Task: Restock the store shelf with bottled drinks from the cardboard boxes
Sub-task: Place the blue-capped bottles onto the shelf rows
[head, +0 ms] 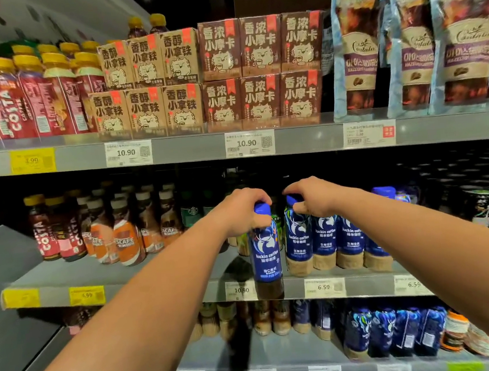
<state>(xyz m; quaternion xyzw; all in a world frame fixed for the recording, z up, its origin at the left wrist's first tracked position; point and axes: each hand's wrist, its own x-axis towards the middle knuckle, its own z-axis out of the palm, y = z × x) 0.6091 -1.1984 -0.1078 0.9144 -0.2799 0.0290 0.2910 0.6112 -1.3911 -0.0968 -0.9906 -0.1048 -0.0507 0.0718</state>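
My left hand (244,210) grips the blue cap and neck of a blue Luckin coffee bottle (266,260) with dark liquid, held in front of the middle shelf's edge (163,287). My right hand (312,198) grips the cap of a second blue Luckin bottle (298,239) with light brown liquid, which stands at the left end of a row of like bottles (348,241) on that shelf. No cardboard box is in view.
Nescafe and Costa bottles (108,232) stand at the shelf's left. Dark cans (481,203) fill its right. Above are coffee cartons (207,76) and pouches (411,43). The lower shelf holds more blue bottles (395,332). Bare shelf lies between the Nescafe bottles and my left hand.
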